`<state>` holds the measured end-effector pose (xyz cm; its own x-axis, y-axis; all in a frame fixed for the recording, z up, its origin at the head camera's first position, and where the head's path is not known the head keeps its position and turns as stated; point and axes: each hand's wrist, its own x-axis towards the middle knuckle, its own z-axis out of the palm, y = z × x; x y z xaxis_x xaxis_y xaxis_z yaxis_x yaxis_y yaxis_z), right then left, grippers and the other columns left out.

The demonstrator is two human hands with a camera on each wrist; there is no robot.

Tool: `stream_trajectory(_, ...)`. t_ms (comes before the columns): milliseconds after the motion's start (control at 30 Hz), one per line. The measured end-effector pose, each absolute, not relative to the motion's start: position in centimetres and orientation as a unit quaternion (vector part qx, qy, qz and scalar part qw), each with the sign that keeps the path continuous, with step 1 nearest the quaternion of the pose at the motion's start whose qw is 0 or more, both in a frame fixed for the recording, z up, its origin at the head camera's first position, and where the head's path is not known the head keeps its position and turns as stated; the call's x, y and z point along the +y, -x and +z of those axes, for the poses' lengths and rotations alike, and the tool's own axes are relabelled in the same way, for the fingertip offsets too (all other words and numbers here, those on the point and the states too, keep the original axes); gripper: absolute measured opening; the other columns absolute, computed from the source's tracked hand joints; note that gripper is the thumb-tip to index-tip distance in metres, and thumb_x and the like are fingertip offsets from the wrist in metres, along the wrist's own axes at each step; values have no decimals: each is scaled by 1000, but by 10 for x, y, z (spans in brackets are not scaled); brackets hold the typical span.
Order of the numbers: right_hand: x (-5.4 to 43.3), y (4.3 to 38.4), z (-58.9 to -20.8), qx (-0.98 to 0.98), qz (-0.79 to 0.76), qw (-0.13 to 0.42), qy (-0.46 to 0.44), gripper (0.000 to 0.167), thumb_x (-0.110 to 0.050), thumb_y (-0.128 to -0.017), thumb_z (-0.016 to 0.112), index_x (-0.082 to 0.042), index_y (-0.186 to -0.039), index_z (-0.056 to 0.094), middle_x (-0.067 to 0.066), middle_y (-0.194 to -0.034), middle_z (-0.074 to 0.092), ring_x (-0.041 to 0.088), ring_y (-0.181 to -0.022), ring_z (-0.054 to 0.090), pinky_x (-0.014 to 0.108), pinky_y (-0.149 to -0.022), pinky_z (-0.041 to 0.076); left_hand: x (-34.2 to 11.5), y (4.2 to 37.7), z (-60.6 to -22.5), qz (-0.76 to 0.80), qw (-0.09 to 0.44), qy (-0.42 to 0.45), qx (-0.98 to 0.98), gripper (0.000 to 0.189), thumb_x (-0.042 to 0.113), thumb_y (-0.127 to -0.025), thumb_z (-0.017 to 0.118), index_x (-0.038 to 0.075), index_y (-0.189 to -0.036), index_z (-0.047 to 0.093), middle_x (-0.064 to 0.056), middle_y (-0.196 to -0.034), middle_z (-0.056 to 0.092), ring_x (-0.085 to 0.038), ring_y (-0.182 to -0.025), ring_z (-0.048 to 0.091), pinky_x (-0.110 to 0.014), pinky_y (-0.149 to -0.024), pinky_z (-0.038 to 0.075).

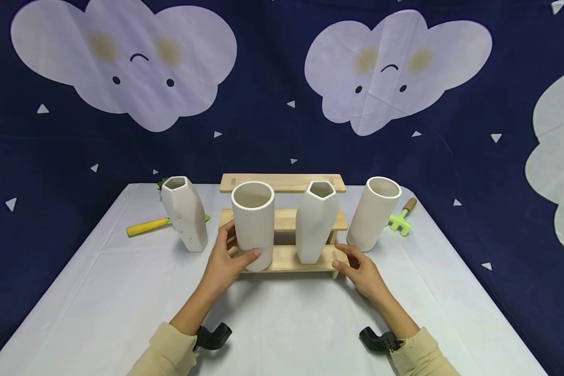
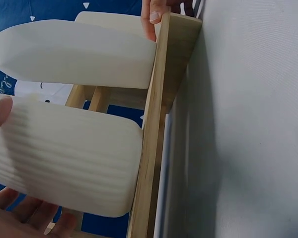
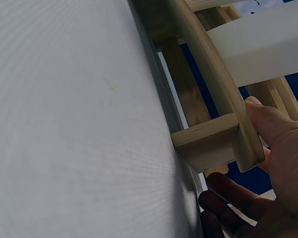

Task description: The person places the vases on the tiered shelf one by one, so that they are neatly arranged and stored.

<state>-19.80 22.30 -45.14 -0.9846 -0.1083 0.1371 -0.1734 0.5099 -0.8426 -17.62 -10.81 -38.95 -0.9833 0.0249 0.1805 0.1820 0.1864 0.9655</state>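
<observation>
My left hand [image 1: 226, 262] grips a white ribbed cylindrical vase [image 1: 255, 227], thumb on its near side and fingers round its left. The vase stands upright at the left of the lowest step of a three-tier wooden stand [image 1: 284, 258]; in the left wrist view its base [image 2: 131, 168] meets the board. To its right on the same step is a white faceted vase [image 1: 314, 224] with a five-sided mouth. My right hand [image 1: 364, 271] holds the right end of that step, thumb at the board's edge and fingers round the end.
Another faceted vase [image 1: 185, 214] stands left of the stand, near a yellow-handled tool [image 1: 148, 226] and some greenery [image 1: 162, 183]. Right of it are another cylindrical vase [image 1: 373, 214] and a small green rake [image 1: 399, 222]. A white cloth covers the table [image 1: 291, 329]; a dark blue cloud-print cloth [image 1: 268, 94] hangs behind.
</observation>
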Motion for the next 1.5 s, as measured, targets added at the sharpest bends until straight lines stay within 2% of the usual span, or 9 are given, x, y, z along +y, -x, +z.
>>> stream_trajectory(167,222,198,-452,-872,481,36,-80,48,-31,-87,68,-17,-130,55,13,-118,64,10,-98,57,20,-82,46,-115,172,-390,-637,81,75,-763,77,18,-78,77,20,-141,33,-5,-138,42,-24,-127,43,-47,-108,33)
stream_trajectory(367,222,198,-452,-877,471,44,-85,47,-33,-87,67,-17,-130,55,14,-118,64,13,-100,58,21,-82,47,-126,165,-391,-624,120,69,-769,67,15,-81,74,14,-138,39,-9,-134,47,-20,-125,43,-41,-107,34)
stream_trajectory(633,222,198,-453,-870,485,32,-79,48,-30,-87,68,-17,-131,54,13,-118,63,11,-97,58,20,-81,47,-137,162,-396,-626,165,36,-761,57,10,-82,72,8,-132,45,-15,-125,51,-12,-113,47,-29,-97,38)
stream_trajectory(900,223,199,-454,-875,477,38,-80,48,-32,-87,68,-17,-130,55,12,-118,64,9,-97,57,19,-82,46,-148,165,-401,-624,231,9,-746,51,3,-82,70,1,-128,47,-14,-116,54,-8,-104,50,-19,-89,41)
stream_trajectory(1067,223,200,-453,-879,470,37,-73,48,-35,-86,68,-20,-130,55,10,-119,64,12,-100,57,21,-84,46,-156,166,-403,-620,261,-14,-740,50,3,-82,69,-1,-126,46,-13,-117,51,-9,-105,48,-18,-87,41)
stream_trajectory(1200,223,199,-451,-879,470,36,-75,48,-34,-86,68,-20,-130,55,11,-120,63,14,-101,57,23,-85,46,-161,167,-404,-622,277,-34,-732,51,3,-82,68,0,-127,44,-5,-118,49,-9,-106,46,-21,-88,40)
stream_trajectory(1333,223,199,-452,-877,472,35,-77,48,-34,-86,68,-20,-130,55,11,-119,64,11,-99,57,21,-83,47,-166,170,-406,-624,291,-55,-723,55,4,-82,68,0,-129,41,4,-115,45,-10,-106,44,-20,-88,39)
stream_trajectory(1500,223,199,-454,-876,474,38,-82,47,-33,-87,67,-18,-130,55,12,-118,64,8,-98,57,20,-83,46,-173,175,-408,-631,303,-77,-710,60,3,-81,70,0,-132,37,5,-115,41,-9,-107,42,-19,-88,37)
